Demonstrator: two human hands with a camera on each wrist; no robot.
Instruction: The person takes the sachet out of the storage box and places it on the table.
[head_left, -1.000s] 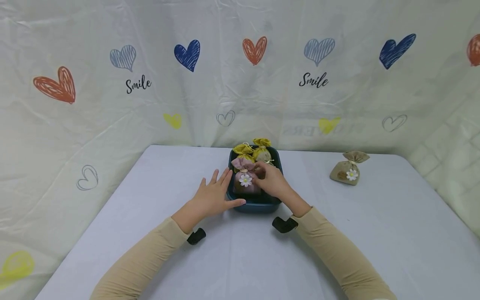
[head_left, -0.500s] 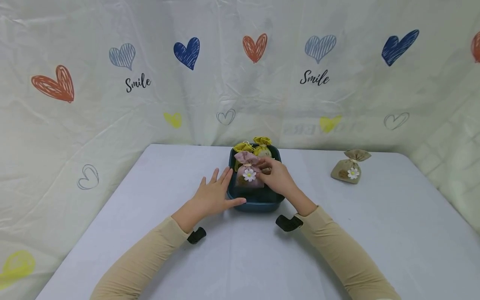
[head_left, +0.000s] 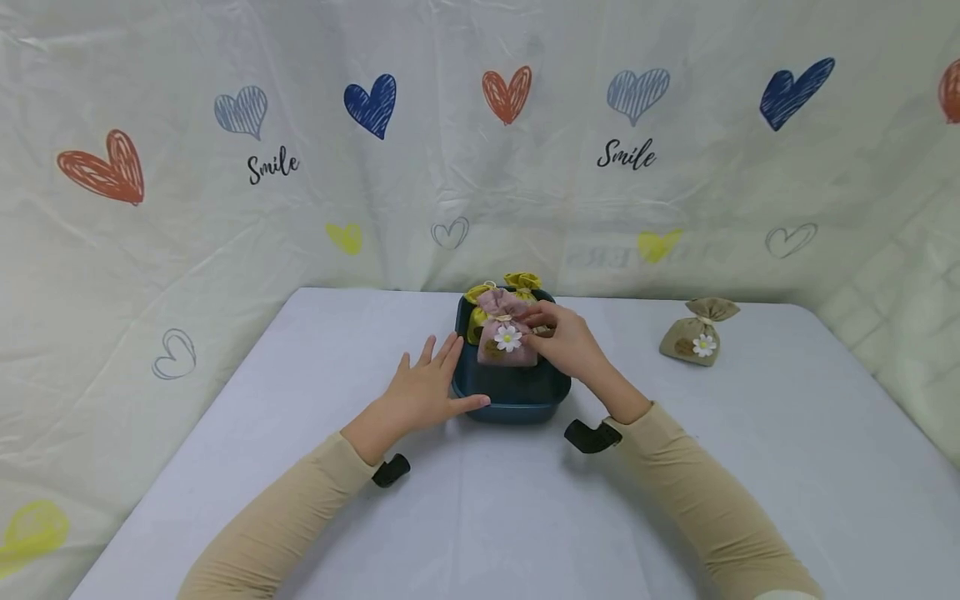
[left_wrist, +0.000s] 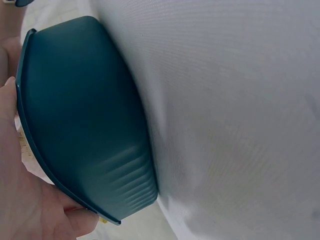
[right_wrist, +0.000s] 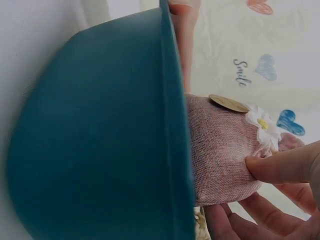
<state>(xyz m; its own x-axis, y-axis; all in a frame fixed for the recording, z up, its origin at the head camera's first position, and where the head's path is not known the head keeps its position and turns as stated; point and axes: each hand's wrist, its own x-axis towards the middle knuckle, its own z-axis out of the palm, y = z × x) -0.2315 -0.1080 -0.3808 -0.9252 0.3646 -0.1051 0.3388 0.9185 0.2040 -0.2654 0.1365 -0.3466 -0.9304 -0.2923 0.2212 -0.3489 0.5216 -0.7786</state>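
Observation:
A pink cloth drawstring pouch (head_left: 507, 342) with a white daisy and a round brown tag is pinched at its right side by my right hand (head_left: 566, 340). In the right wrist view the pouch (right_wrist: 222, 150) shows above the rim of a dark teal plastic basin (right_wrist: 100, 135). My left hand (head_left: 420, 392) rests on the basin's left rim, fingers spread and straight, thumb at the front edge. In the left wrist view those fingers (left_wrist: 82, 222) lie along the basin's rim. Yellow-topped pouches (head_left: 522, 283) stand at the back of the basin, partly hidden behind the pink one.
A tan cloth pouch (head_left: 692, 336) with a daisy lies toward the back right of the white-covered table (head_left: 480, 517). Behind the table hangs a pale curtain (head_left: 555, 192) printed with hearts and "Smile". Black wrist cameras (head_left: 592, 436) sit under both cuffs.
My right hand has lifted the pink pouch up out of the basin and moved it slightly right, uncovering the basin's floor at the front. The left hand stays on the rim.

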